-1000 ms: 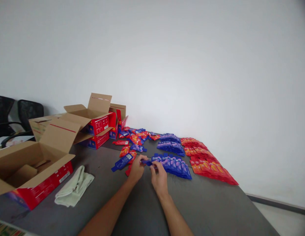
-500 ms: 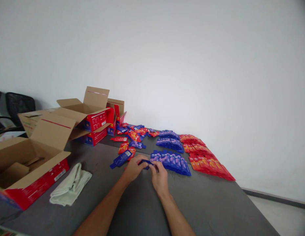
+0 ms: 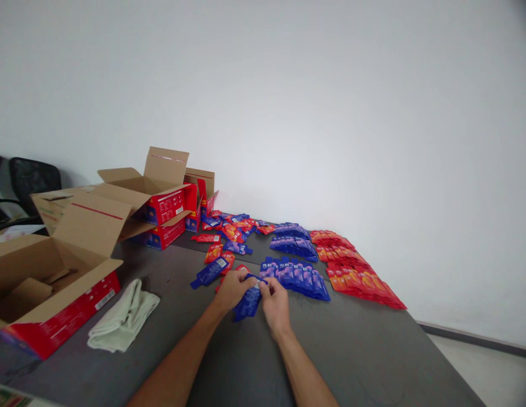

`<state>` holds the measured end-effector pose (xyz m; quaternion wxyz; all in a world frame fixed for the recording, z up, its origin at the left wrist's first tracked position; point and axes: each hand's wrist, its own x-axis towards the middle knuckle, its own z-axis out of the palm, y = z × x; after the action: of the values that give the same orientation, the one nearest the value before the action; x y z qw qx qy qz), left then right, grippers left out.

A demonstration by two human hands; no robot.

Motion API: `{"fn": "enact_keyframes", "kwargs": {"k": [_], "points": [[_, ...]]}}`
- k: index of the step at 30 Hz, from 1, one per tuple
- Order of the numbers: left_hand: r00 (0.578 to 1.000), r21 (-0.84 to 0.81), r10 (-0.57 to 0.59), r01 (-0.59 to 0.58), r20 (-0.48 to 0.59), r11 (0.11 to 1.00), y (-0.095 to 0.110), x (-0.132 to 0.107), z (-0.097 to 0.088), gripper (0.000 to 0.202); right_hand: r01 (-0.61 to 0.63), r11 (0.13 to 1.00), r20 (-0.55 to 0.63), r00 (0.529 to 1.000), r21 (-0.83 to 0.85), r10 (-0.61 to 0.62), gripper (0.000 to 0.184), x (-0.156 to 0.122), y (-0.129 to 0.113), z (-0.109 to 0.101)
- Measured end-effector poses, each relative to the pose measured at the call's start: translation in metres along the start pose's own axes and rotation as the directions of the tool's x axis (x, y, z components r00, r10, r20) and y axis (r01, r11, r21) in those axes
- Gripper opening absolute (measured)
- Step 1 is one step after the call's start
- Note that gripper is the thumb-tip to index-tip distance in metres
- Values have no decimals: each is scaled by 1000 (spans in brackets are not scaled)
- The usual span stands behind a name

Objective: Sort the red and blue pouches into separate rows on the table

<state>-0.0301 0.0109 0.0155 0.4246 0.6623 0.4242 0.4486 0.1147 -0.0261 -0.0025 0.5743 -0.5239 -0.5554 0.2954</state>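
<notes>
A blue pouch is held between my two hands above the dark table, its printed face turned toward me. My left hand pinches it at the upper left, and my right hand grips its upper right edge with thumb and fingers. Just beyond my right hand lies an overlapping row of blue pouches. Close to my left hand are a loose blue pouch with a white label and several orange-red pouches, partly covered by one another.
More blue rows and red rows lie at the right. A mixed pile of pouches sits at the back. Open cartons and stacked red boxes stand left, with a folded cloth nearby. A wall rises behind the table.
The blue pouch between my hands has tilted from nearly edge-on to showing its broad face, hanging down toward me. Both hands stay in almost the same place.
</notes>
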Motion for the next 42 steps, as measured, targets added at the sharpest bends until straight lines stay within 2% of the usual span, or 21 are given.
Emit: {"fn": "enact_keyframes", "kwargs": {"k": [3,6,8,10,13,15,17,19,21,23,25,27,29,30,32,34,35,36,39,42], "points": [[999,6,-23,23,-41,1000,3,0,0,30,-35,999,54,998,42,32,35,-1,1,1],[996,-66,-75,72,-45,995,6,-2,0,37,-59,997,72,996,58,55,40,-1,2,1],[995,-147,-98,96,-11,985,8,-2,1,38,-80,994,51,996,79,76,41,0,4,1],[995,-212,-88,97,54,972,7,-2,1,31,-110,986,38,994,122,106,42,1,6,0],[992,-236,-83,104,97,966,0,0,1,28,-136,981,69,989,138,127,43,3,11,-2],[992,-222,-123,123,16,967,-7,3,0,40,-50,997,48,998,65,47,43,3,13,-5],[983,-228,-168,146,-80,963,-14,5,-2,55,145,988,57,988,-58,-142,40,3,14,-9],[974,-258,-192,156,-117,953,-17,7,-4,60,350,921,162,932,-173,-324,41,3,13,-12],[969,-285,-212,170,-126,943,-18,8,-6,55,476,842,266,871,-254,-412,46,1,10,-15],[961,-296,-235,184,-146,937,-18,9,-7,50,522,794,278,849,-312,-449,48,1,7,-16],[953,-305,-261,206,-151,930,-17,8,-6,47,552,775,265,832,-308,-488,39,1,4,-16],[956,-321,-280,239,-90,917,-16,7,-5,42,566,786,255,821,-247,-511,28,2,0,-15],[947,-288,-320,304,-10,908,-14,6,-7,43,539,823,243,835,-179,-494,22,2,-3,-14],[942,-235,-336,327,2,915,-13,6,-8,46,501,850,219,858,-162,-465,20,1,-4,-13],[947,-90,-316,310,-63,946,-10,7,-11,52,392,906,147,917,-158,-371,20,1,-3,-12],[965,-5,-215,217,-151,976,-6,8,-14,52,265,950,69,964,-165,-257,24,2,1,-11],[973,-11,-163,164,-164,986,-3,8,-15,50,206,965,39,979,-162,-202,26,2,4,-11],[981,-45,-125,120,-150,992,0,7,-15,46,151,977,25,989,-154,-149,27,3,7,-10],[998,-158,-54,51,-15,986,6,4,-10,33,23,996,39,999,-90,-19,33,4,14,-9],[999,-117,-32,33,11,993,2,2,-3,29,-28,1000,98,995,-2,28,34,2,12,-8]]}}
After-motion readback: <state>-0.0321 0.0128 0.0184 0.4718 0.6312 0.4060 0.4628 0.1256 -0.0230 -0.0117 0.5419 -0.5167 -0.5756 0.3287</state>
